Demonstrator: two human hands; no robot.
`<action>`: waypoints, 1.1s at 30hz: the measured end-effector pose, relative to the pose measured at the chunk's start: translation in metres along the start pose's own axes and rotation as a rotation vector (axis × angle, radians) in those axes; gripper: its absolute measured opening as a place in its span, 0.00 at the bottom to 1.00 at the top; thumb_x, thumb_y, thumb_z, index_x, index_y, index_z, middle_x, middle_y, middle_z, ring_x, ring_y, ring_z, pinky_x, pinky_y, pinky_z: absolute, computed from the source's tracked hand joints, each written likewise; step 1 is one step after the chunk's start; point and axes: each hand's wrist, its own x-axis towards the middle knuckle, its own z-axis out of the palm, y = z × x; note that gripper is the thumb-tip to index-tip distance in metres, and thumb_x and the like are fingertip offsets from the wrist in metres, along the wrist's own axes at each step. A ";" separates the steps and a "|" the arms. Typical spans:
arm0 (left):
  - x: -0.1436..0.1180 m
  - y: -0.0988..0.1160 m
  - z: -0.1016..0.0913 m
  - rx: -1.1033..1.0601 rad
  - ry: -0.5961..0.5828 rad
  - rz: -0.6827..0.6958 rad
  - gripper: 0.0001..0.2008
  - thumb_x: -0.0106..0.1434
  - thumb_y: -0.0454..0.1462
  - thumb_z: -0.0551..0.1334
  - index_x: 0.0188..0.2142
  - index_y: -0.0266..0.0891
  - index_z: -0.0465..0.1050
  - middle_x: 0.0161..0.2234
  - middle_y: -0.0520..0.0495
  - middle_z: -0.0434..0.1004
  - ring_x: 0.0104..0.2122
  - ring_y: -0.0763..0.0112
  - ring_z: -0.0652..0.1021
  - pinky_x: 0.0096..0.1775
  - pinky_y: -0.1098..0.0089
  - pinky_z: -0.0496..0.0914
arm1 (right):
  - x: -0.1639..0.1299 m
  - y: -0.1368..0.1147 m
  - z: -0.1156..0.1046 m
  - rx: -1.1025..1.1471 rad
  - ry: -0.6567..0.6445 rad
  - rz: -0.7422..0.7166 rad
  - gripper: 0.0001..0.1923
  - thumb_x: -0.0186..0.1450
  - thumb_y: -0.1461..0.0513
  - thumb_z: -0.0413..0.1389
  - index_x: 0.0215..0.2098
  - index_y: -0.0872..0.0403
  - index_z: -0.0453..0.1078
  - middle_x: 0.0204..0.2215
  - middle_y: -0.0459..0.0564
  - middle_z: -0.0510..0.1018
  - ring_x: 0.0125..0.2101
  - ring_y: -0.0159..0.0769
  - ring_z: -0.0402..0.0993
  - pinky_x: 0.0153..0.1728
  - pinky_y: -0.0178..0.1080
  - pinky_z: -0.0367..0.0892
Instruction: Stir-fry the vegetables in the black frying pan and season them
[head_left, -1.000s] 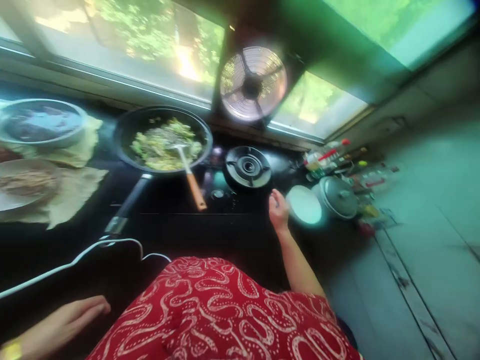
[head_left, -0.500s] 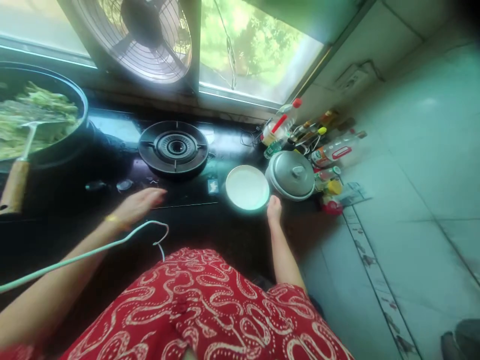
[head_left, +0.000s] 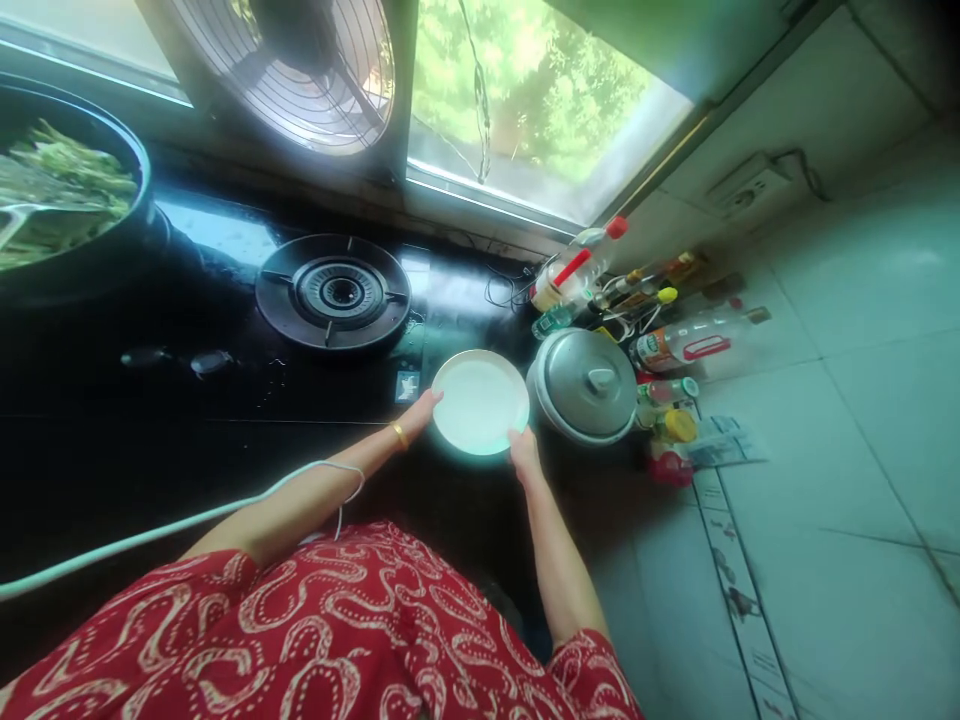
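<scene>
A round white plate [head_left: 481,402] is in front of me at the counter's front edge, right of the bare burner. My left hand [head_left: 422,417] is closed on its left rim, with a yellow bangle on the wrist. At the plate's lower right rim, my right hand [head_left: 526,455] grips with the thumb over the edge. Fingers of both hands are partly hidden beneath the plate. Just right of the plate stands a white pot with a grey lid [head_left: 589,385].
A gas burner [head_left: 334,292] sits on the black stovetop. At far left is a large pan [head_left: 142,165] of chopped greens [head_left: 71,175] with a metal spatula. Several bottles [head_left: 577,265] crowd the right corner. A pale hanger-like hook [head_left: 225,510] crosses above my left forearm.
My left hand has moved right from near the burner and taken hold of the plate's left rim. The plate and my right hand sit slightly lower in view, which has also shifted.
</scene>
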 end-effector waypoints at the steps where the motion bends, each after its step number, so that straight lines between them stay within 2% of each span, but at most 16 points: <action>1: -0.002 -0.002 0.001 -0.047 0.012 0.001 0.35 0.54 0.58 0.65 0.51 0.34 0.69 0.53 0.35 0.74 0.56 0.49 0.72 0.58 0.54 0.66 | -0.003 -0.001 0.001 -0.005 0.008 0.009 0.18 0.58 0.59 0.49 0.44 0.59 0.69 0.15 0.40 0.67 0.14 0.30 0.62 0.13 0.31 0.53; 6: -0.019 0.004 0.004 -0.255 0.021 -0.035 0.36 0.53 0.54 0.69 0.54 0.36 0.64 0.53 0.37 0.72 0.54 0.51 0.73 0.56 0.55 0.68 | -0.021 -0.015 0.002 0.012 0.007 -0.004 0.16 0.57 0.59 0.50 0.42 0.56 0.67 0.16 0.40 0.69 0.14 0.31 0.64 0.12 0.31 0.56; 10: -0.041 0.025 0.000 -0.383 0.028 0.057 0.36 0.51 0.51 0.72 0.54 0.38 0.64 0.51 0.38 0.74 0.52 0.50 0.74 0.54 0.55 0.69 | -0.038 -0.044 0.003 -0.012 -0.030 -0.048 0.11 0.56 0.58 0.50 0.37 0.53 0.66 0.15 0.40 0.68 0.14 0.32 0.64 0.12 0.32 0.57; 15: -0.083 0.064 -0.019 -0.424 0.156 0.217 0.38 0.50 0.49 0.72 0.55 0.37 0.65 0.49 0.38 0.74 0.51 0.50 0.75 0.54 0.54 0.69 | -0.063 -0.106 0.016 -0.086 -0.157 -0.192 0.10 0.58 0.56 0.50 0.33 0.52 0.66 0.13 0.39 0.65 0.13 0.32 0.62 0.12 0.33 0.57; 19: -0.126 0.114 -0.046 -0.441 0.224 0.341 0.34 0.54 0.48 0.69 0.57 0.37 0.66 0.50 0.37 0.75 0.51 0.50 0.76 0.54 0.55 0.70 | -0.082 -0.167 0.044 -0.177 -0.287 -0.315 0.12 0.60 0.53 0.51 0.32 0.53 0.67 0.15 0.41 0.68 0.14 0.32 0.63 0.14 0.34 0.57; 22: -0.164 0.162 -0.072 -0.446 0.223 0.397 0.32 0.57 0.48 0.66 0.57 0.33 0.68 0.48 0.36 0.77 0.51 0.48 0.76 0.53 0.54 0.71 | -0.094 -0.214 0.080 -0.226 -0.341 -0.453 0.15 0.62 0.51 0.51 0.30 0.54 0.69 0.17 0.44 0.70 0.16 0.33 0.64 0.18 0.35 0.59; 26: -0.216 0.230 -0.117 -0.394 0.282 0.481 0.30 0.61 0.47 0.60 0.58 0.31 0.67 0.47 0.35 0.78 0.52 0.46 0.76 0.51 0.53 0.73 | -0.115 -0.276 0.149 -0.236 -0.478 -0.551 0.20 0.65 0.48 0.50 0.30 0.54 0.71 0.17 0.47 0.70 0.16 0.34 0.64 0.20 0.36 0.59; 30: -0.264 0.286 -0.175 -0.293 0.378 0.585 0.30 0.61 0.45 0.58 0.59 0.32 0.66 0.47 0.36 0.77 0.51 0.47 0.76 0.50 0.51 0.74 | -0.147 -0.327 0.229 -0.191 -0.589 -0.649 0.25 0.68 0.45 0.48 0.28 0.55 0.70 0.17 0.46 0.70 0.16 0.32 0.62 0.20 0.35 0.58; 33: -0.293 0.317 -0.222 -0.174 0.460 0.574 0.30 0.62 0.46 0.56 0.59 0.31 0.65 0.46 0.36 0.77 0.48 0.48 0.77 0.47 0.49 0.75 | -0.170 -0.353 0.287 -0.198 -0.651 -0.680 0.28 0.71 0.45 0.43 0.25 0.55 0.69 0.17 0.47 0.69 0.15 0.30 0.60 0.18 0.34 0.57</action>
